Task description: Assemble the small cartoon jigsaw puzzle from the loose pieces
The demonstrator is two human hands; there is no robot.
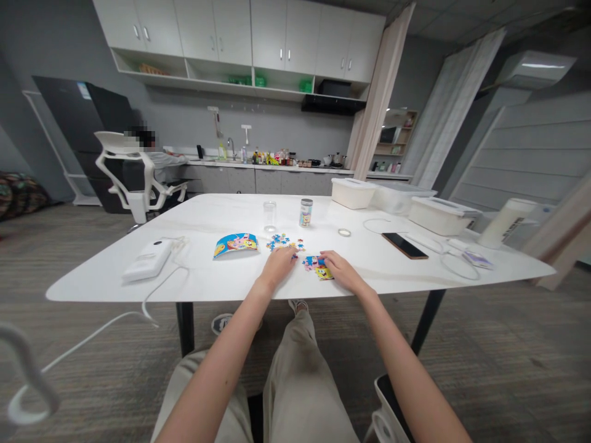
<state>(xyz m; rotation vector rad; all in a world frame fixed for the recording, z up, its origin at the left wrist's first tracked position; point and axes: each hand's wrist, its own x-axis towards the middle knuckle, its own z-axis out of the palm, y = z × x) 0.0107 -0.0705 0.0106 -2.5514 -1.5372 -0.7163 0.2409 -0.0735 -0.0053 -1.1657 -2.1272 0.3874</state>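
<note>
My left hand (279, 264) is closed beside the loose jigsaw pieces (282, 241), with a small dark-blue puzzle piece just showing at its fingertips. To its right lies a partly joined jigsaw puzzle (312, 263) in blue, pink and yellow, near the table's front edge. My right hand (340, 268) rests at the right side of this puzzle, fingers apart and touching its edge; they cover part of it. A curved picture sheet (236, 245) with a blue cartoon print lies left of the loose pieces.
Behind the pieces stand a clear jar (269, 216) and a printed can (305, 213). A ring-shaped lid (344, 232), a phone (405, 245), cables and a bottle (508, 223) are on the right, white bins (353, 192) behind. A white device (148, 261) lies left. A person sits beyond.
</note>
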